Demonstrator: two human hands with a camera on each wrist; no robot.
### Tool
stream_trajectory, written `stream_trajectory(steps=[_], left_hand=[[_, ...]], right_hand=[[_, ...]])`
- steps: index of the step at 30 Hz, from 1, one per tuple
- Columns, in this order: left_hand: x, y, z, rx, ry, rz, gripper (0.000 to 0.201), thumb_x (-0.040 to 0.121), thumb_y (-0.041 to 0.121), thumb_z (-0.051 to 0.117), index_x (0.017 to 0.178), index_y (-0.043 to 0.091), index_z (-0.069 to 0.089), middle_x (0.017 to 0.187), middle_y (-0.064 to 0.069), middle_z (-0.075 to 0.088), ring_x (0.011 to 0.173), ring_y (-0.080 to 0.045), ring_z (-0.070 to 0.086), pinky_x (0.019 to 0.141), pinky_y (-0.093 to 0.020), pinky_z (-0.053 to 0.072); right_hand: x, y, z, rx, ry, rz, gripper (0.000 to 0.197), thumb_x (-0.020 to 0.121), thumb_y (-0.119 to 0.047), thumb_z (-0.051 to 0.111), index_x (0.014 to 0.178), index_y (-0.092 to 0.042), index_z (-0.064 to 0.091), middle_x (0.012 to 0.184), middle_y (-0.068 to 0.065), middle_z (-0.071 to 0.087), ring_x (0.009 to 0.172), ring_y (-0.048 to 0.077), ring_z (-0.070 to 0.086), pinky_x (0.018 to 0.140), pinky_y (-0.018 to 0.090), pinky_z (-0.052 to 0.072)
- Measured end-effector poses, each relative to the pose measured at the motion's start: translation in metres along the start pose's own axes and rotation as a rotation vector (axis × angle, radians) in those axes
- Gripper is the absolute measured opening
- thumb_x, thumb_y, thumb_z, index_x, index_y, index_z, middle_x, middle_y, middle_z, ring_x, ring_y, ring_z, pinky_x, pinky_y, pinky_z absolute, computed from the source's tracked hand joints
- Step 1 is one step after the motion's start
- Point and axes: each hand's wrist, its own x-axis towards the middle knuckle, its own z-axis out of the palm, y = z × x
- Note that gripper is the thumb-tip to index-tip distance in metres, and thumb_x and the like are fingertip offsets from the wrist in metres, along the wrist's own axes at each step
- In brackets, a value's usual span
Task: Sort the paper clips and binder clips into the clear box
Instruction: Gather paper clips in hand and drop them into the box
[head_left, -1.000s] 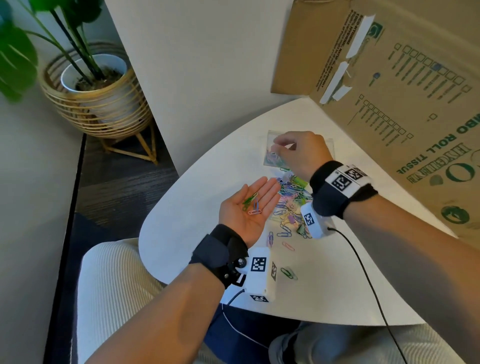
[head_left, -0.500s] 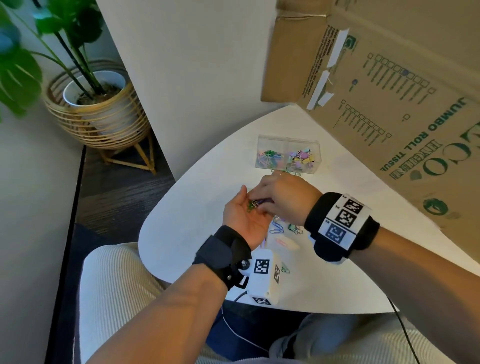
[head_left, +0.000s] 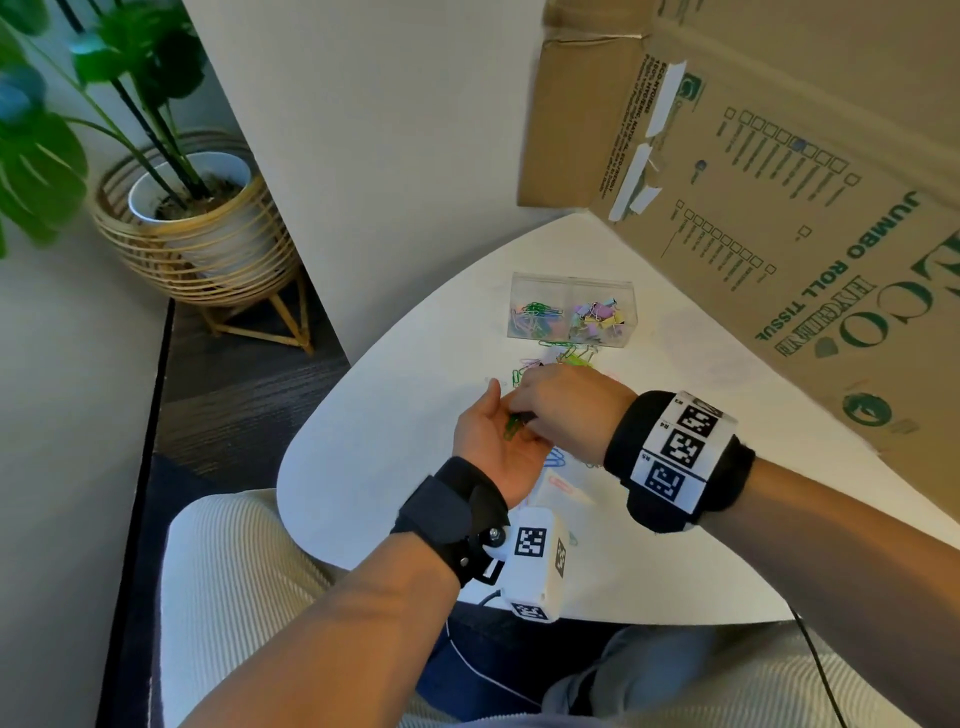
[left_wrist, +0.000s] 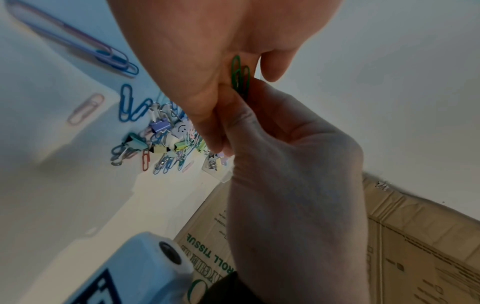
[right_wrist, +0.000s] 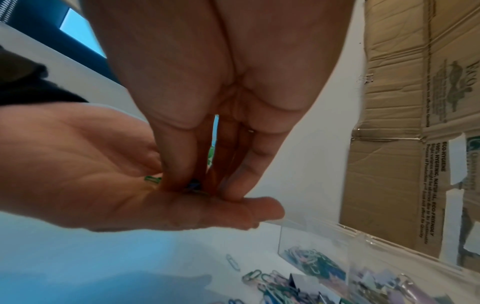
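My left hand (head_left: 485, 436) lies palm up and flat over the white table (head_left: 395, 415), with green paper clips (head_left: 514, 423) on the palm. My right hand (head_left: 524, 410) reaches down into that palm and pinches the green paper clips (left_wrist: 240, 76) with thumb and fingertips (right_wrist: 179, 181). The clear box (head_left: 571, 312) stands beyond the hands: paper clips fill its left compartment, binder clips its right. A mixed pile of clips (head_left: 566, 358) lies on the table between the box and the hands, partly hidden by my right hand.
A large cardboard box (head_left: 779, 208) leans along the table's right side, close behind the clear box. A potted plant (head_left: 197, 228) in a wicker stand is on the floor at left. Loose paper clips (head_left: 558, 483) lie under my right wrist. The table's front edge (head_left: 322, 540) is by my lap.
My right hand came back from the clear box to my left palm and took hold of the green clips there. The left hand stayed palm up.
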Motion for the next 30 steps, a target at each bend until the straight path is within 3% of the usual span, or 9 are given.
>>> stream_trajectory(steps=[4, 7, 11, 16, 21, 23, 25, 27, 30], left_hand=[[-0.001, -0.004, 0.003, 0.030, -0.011, -0.008, 0.047, 0.102, 0.038, 0.032, 0.112, 0.001, 0.060, 0.113, -0.021, 0.063, 0.115, -0.032, 0.055, 0.112, -0.044, 0.032], [0.003, 0.001, 0.004, 0.016, -0.024, -0.012, 0.048, 0.101, 0.039, 0.033, 0.116, 0.001, 0.059, 0.136, -0.022, 0.052, 0.131, -0.033, 0.044, 0.114, -0.044, 0.029], [0.005, 0.004, 0.004, -0.027, -0.045, -0.028, 0.051, 0.100, 0.040, 0.034, 0.125, 0.001, 0.055, 0.132, -0.023, 0.055, 0.127, -0.034, 0.048, 0.113, -0.045, 0.030], [0.003, 0.003, 0.002, -0.051, -0.047, -0.033, 0.050, 0.100, 0.039, 0.035, 0.122, -0.001, 0.056, 0.129, -0.023, 0.057, 0.124, -0.034, 0.051, 0.109, -0.043, 0.034], [0.001, 0.007, 0.008, -0.037, -0.042, 0.009, 0.048, 0.101, 0.035, 0.033, 0.122, -0.002, 0.055, 0.126, -0.024, 0.058, 0.118, -0.035, 0.054, 0.106, -0.044, 0.038], [0.001, 0.011, 0.008, -0.016, -0.047, 0.028, 0.050, 0.102, 0.034, 0.029, 0.116, -0.003, 0.058, 0.114, -0.023, 0.064, 0.108, -0.034, 0.059, 0.101, -0.042, 0.042], [0.003, 0.014, 0.007, -0.013, -0.050, 0.039, 0.051, 0.103, 0.034, 0.026, 0.120, -0.004, 0.056, 0.111, -0.023, 0.065, 0.102, -0.033, 0.062, 0.100, -0.040, 0.044], [0.003, 0.016, 0.007, -0.024, -0.039, 0.040, 0.049, 0.102, 0.032, 0.030, 0.124, -0.005, 0.054, 0.111, -0.023, 0.066, 0.098, -0.032, 0.065, 0.099, -0.041, 0.046], [0.003, 0.017, 0.004, 0.000, -0.026, 0.046, 0.041, 0.102, 0.028, 0.036, 0.120, -0.004, 0.055, 0.109, -0.022, 0.067, 0.101, -0.033, 0.065, 0.094, -0.042, 0.050]], right_hand=[[-0.002, 0.001, -0.002, 0.035, -0.018, 0.005, 0.023, 0.091, -0.011, 0.049, 0.103, -0.014, 0.068, 0.093, 0.003, 0.047, 0.092, 0.026, 0.058, 0.077, 0.038, 0.049], [-0.001, -0.001, -0.006, 0.057, 0.014, -0.008, 0.022, 0.089, -0.009, 0.050, 0.098, -0.015, 0.069, 0.097, 0.006, 0.058, 0.089, 0.025, 0.058, 0.080, 0.039, 0.050], [0.006, -0.005, 0.000, 0.040, 0.030, -0.013, 0.023, 0.083, -0.003, 0.051, 0.089, -0.015, 0.069, 0.089, 0.007, 0.066, 0.079, 0.023, 0.060, 0.071, 0.032, 0.050], [0.008, -0.006, 0.006, 0.091, 0.044, -0.046, 0.029, 0.081, -0.002, 0.051, 0.092, -0.018, 0.072, 0.089, 0.006, 0.070, 0.080, 0.024, 0.063, 0.076, 0.038, 0.053], [-0.001, 0.000, -0.002, 0.394, 0.136, 0.019, 0.026, 0.084, -0.008, 0.061, 0.097, -0.023, 0.078, 0.101, -0.004, 0.074, 0.090, 0.016, 0.066, 0.087, 0.030, 0.049], [-0.003, 0.008, -0.002, 0.678, 0.218, 0.108, 0.019, 0.080, -0.007, 0.071, 0.089, -0.022, 0.079, 0.098, -0.005, 0.075, 0.085, 0.012, 0.069, 0.085, 0.028, 0.054], [-0.003, 0.014, -0.003, 0.932, 0.259, 0.173, 0.018, 0.076, -0.004, 0.076, 0.083, -0.020, 0.079, 0.093, 0.000, 0.077, 0.078, 0.017, 0.072, 0.081, 0.033, 0.059], [-0.002, 0.019, -0.005, 1.025, 0.298, 0.201, 0.018, 0.075, -0.002, 0.077, 0.085, -0.017, 0.079, 0.087, 0.004, 0.077, 0.077, 0.019, 0.073, 0.077, 0.032, 0.060], [0.004, 0.028, -0.014, 1.086, 0.412, 0.258, 0.016, 0.076, -0.003, 0.078, 0.085, -0.016, 0.078, 0.077, 0.002, 0.076, 0.070, 0.009, 0.071, 0.069, 0.019, 0.056]])
